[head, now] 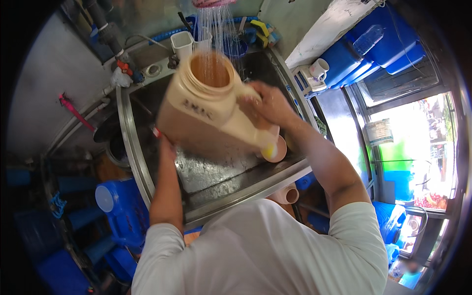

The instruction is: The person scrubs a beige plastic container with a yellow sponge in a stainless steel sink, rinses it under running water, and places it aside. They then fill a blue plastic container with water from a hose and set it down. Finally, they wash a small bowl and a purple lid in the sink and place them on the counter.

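Note:
A large cream plastic jug [191, 125] with a wide threaded mouth is tilted above a stainless steel sink [210, 177]. Dark writing marks its shoulder. Water [217, 27] pours from a pink shower head [212, 3] into the mouth. My right hand [271, 103] grips the jug's handle on the right. On the left, my left hand [167, 147] holds the jug's side, its fingers mostly hidden by the jug. A small red and white piece [156, 132] shows beside that hand. At the jug's lower right corner is a round pinkish object [279, 152], partly covered by the jug.
White plastic containers [181, 43], a blue bowl [238, 49] and yellow sponges [261, 29] line the sink's back edge. An orange-handled valve [124, 67] is at back left. A blue jerrycan [123, 214] stands left of the sink. A white mug [319, 69] sits on the right.

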A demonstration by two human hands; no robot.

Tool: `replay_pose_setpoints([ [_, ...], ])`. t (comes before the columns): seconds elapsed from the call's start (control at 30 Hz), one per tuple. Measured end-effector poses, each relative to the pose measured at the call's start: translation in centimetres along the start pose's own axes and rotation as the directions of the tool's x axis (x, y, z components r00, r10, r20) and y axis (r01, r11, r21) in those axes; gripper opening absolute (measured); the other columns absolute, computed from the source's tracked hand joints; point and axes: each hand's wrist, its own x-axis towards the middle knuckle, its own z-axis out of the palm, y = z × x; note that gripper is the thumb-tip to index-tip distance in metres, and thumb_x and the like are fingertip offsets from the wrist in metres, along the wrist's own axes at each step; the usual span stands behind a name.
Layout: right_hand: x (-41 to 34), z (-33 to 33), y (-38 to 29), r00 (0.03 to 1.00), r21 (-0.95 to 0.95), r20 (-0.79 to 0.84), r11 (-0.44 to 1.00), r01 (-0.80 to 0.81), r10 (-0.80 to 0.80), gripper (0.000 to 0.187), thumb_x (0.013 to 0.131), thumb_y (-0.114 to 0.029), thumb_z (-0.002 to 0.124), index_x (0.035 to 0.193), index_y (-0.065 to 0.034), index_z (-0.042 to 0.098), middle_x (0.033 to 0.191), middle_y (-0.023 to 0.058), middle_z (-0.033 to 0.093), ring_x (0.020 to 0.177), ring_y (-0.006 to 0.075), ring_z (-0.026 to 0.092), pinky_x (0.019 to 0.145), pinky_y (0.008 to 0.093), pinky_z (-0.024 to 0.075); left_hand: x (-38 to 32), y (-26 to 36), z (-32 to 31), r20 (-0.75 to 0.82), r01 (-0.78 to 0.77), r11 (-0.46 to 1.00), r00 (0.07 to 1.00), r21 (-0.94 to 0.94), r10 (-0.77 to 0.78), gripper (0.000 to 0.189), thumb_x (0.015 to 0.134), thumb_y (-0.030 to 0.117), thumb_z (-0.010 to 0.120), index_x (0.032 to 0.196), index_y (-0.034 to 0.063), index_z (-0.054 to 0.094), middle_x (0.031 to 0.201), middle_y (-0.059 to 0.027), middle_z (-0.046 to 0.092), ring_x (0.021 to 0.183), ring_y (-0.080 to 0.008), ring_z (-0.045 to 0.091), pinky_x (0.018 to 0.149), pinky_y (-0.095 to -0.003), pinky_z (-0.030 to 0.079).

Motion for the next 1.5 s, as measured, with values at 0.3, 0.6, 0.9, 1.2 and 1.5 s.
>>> replay_pose_setpoints([
  [0.3, 0.1, 1.1, 0.8, 0.998, 0.133, -0.048, 0.99, 0.039, -0.033, 0.047, 0.092, -0.045, 0.065, 0.119, -0.007, 0.068, 0.101, 0.0205, 0.072, 0.095, 0.0394, 0.069, 0.085, 0.0444, 0.0539, 3.3, 0.8, -1.4, -0.093, -0.078, 0.997, 0.993, 0.009, 0.078, 0.076, 0.093, 0.067, 0.055, 0.142, 0.0087, 0.05, 0.142, -0.0067, 0.058, 0.126, -0.0261, 0.058, 0.103, -0.0434, 0.049],
  [0.6, 0.6, 0.5, 0.6, 0.998, 0.111, 0.004, 0.992, -0.055, 0.055, 0.045, 0.091, -0.045, 0.067, 0.115, -0.0072, 0.069, 0.1, 0.0202, 0.072, 0.096, 0.0375, 0.069, 0.086, 0.0439, 0.0526, 1.7, 1.9, 0.0, 0.032, 0.079, 0.997, 0.996, -0.016, -0.078, 0.061, 0.098, 0.058, 0.055, 0.135, 0.0107, 0.056, 0.129, -0.0015, 0.066, 0.118, -0.0193, 0.063, 0.092, -0.0362, 0.055],
  [0.9, -0.6, 2.5, 1.9, 0.978, 0.057, 0.129, 0.984, -0.171, 0.163, 0.045, 0.091, -0.044, 0.068, 0.107, -0.002, 0.068, 0.094, 0.021, 0.07, 0.086, 0.0337, 0.071, 0.078, 0.0399, 0.0538, 1.3, -1.4, -2.6, -0.112, 0.518, 0.854, 0.852, 0.046, -0.511, 0.077, 0.087, 0.069, 0.062, 0.14, 0.0129, 0.055, 0.134, -0.0022, 0.064, 0.117, -0.0226, 0.063, 0.093, -0.0382, 0.055],
  [1.2, -4.2, 4.7, 1.8, 0.968, 0.151, 0.186, 0.969, -0.195, 0.166, 0.049, 0.092, -0.045, 0.067, 0.116, -0.0028, 0.068, 0.098, 0.0194, 0.073, 0.09, 0.0317, 0.072, 0.084, 0.0404, 0.0545, 3.3, 7.1, -2.5, -0.336, 0.238, 0.908, 0.934, 0.346, -0.117, 0.053, 0.082, 0.055, 0.074, 0.121, 0.0212, 0.062, 0.095, -0.0004, 0.057, 0.066, -0.0141, 0.053, 0.055, -0.0318, 0.04],
  [1.5, 0.8, 12.9, 4.5, 0.969, 0.002, 0.179, 0.985, -0.172, 0.168, 0.05, 0.092, -0.048, 0.065, 0.111, -0.0015, 0.068, 0.097, 0.0244, 0.07, 0.092, 0.0391, 0.068, 0.082, 0.0435, 0.0512, 9.4, 21.3, 5.8, -0.057, -0.101, 0.939, 0.99, 0.329, 0.126, 0.089, 0.085, 0.069, 0.064, 0.144, 0.0058, 0.044, 0.132, -0.0108, 0.059, 0.111, -0.023, 0.059, 0.087, -0.0355, 0.045],
])
